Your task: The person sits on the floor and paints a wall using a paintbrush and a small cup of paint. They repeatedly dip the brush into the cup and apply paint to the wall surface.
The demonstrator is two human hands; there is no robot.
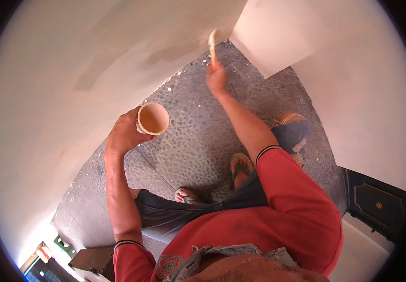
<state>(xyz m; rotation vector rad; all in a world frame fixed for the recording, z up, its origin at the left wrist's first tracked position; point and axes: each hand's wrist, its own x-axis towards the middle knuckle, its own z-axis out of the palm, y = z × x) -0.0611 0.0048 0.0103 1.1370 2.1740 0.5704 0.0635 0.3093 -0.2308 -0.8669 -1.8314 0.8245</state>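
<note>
My left hand [123, 132] is wrapped around a round cup-like container [153, 118], its open mouth turned up and a tan liquid or paste inside. The handle of a paintbrush [212, 47] is in my right hand [217, 78], farther up and to the right. The brush's pale bristles are at the lower part of the wall [118, 53], near the corner; whether they touch it I cannot tell for sure. Darker, damp-looking streaks mark this wall to the left of the brush.
Below me lies a pebbled floor [196, 141] with small white specks, densest along the wall's foot. A pale wall [351, 98] with a projecting corner stands at right. A dark panelled piece of furniture [377, 204] is at lower right, a brown box-like object [93, 262] at lower left.
</note>
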